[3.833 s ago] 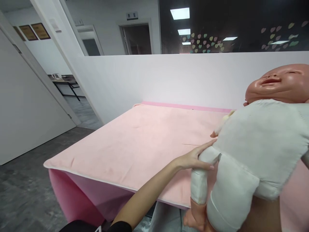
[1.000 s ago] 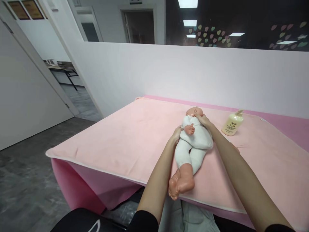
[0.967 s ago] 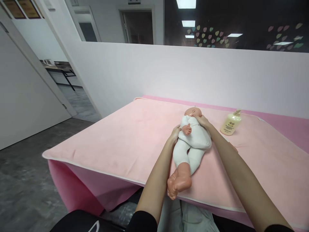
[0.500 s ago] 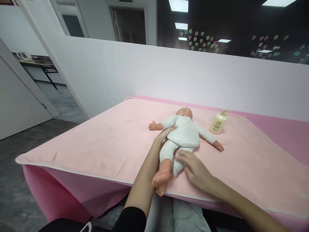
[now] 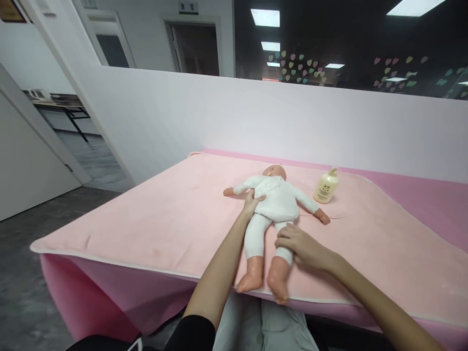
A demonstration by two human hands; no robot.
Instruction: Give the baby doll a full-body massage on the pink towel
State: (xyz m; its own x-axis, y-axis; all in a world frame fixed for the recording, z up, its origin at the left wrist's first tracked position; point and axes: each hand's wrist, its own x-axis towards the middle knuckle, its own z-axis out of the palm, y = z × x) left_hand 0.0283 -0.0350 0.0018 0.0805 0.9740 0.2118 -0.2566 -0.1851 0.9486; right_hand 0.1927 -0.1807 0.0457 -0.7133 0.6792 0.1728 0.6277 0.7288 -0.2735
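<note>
We have the baby doll (image 5: pixel 277 201) lying on its back on the pale pink blanket (image 5: pixel 164 214), its head toward the white wall (image 5: pixel 226 117) and its feet at the near edge, arms spread to both sides; our left hand (image 5: pixel 252 204) is laid against the side of its white cloth torso, thumb over the front, fingers partly hidden, so we cannot tell how firmly it grips; our right hand (image 5: pixel 300 243) curls over the doll's leg on the right of the view, fingers bent across the white cloth above the bare foot, thumb side out of clear sight; we see the pump bottle (image 5: pixel 326 186), pale yellow, standing on the blanket beyond the doll's outstretched arm, near it but apart from our hands
</note>
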